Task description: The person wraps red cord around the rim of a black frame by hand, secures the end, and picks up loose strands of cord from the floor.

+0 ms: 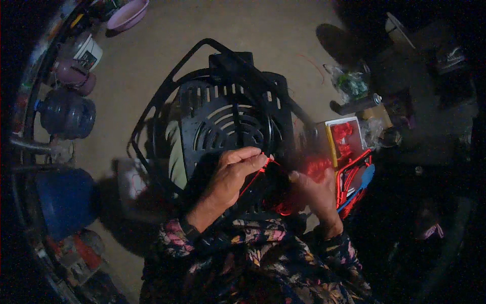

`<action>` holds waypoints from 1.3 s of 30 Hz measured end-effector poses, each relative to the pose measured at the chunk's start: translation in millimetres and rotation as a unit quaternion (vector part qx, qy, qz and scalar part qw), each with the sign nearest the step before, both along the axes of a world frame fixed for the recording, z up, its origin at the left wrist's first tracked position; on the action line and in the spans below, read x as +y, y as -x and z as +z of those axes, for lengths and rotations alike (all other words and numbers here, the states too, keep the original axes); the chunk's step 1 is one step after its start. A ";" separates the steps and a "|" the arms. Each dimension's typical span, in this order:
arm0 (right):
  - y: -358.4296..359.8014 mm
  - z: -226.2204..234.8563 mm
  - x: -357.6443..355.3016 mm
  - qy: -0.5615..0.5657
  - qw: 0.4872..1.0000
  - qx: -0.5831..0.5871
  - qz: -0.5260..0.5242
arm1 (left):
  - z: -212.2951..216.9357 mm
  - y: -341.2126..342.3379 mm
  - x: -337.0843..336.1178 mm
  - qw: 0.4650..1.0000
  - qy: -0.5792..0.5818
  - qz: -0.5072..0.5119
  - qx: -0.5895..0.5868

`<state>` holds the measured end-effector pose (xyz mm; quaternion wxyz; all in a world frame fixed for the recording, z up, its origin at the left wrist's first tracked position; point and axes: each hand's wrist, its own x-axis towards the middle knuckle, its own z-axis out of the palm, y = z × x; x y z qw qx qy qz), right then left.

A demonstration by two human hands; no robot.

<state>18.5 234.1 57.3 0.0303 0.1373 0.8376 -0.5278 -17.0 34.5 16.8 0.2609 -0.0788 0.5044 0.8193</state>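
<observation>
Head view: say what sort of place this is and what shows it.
Probably a dim room in a home, though perhaps a small workshop: a large water bottle and a purple basin are on the left, and red cord lies on the right.

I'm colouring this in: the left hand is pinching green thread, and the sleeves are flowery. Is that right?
Not quite: the thread is red, as the head view shows. The left hand is pinching it, and the sleeves are flowery.

Red thread bundle [316,166] appears fibrous, with slight sheen. Slotted panel [236,121] looks like smooth black plastic. Floral garment [263,253] is matt cloth; large bottle [68,115], glossy translucent plastic.
</observation>
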 end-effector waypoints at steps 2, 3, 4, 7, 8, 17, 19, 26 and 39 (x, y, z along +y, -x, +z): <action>11.1 15.1 -6.8 0.153 0.985 -0.073 -0.029 | 7.8 2.8 6.1 0.999 -0.011 0.042 -0.017; 14.4 13.3 -3.4 0.153 0.986 -0.049 -0.038 | 12.3 5.2 9.7 0.997 -0.025 0.063 -0.023; 19.1 17.6 -2.7 0.153 0.986 -0.045 -0.038 | 16.0 7.5 11.1 0.995 -0.039 0.083 -0.029; 38.4 33.4 -4.3 0.142 0.987 -0.070 0.001 | 23.6 14.6 10.3 0.994 -0.077 0.076 0.004; 39.0 31.6 -6.8 0.141 0.988 -0.067 0.002 | 23.9 14.8 11.4 0.994 -0.078 0.076 0.007; 40.5 -10.3 -26.9 0.227 0.970 -0.050 -0.066 | -7.6 0.1 9.8 0.992 0.002 0.100 0.082; 37.3 -5.2 -36.6 0.285 0.956 -0.041 -0.059 | -9.3 -4.0 5.8 0.992 -0.038 0.118 -0.030; 15.6 -17.8 -27.7 0.046 0.998 0.022 -0.021 | -7.3 -10.0 2.4 0.993 0.001 0.120 0.015; -7.7 4.6 -29.5 -0.009 0.992 0.051 0.115 | -16.0 -16.1 -5.4 0.991 0.056 0.080 0.094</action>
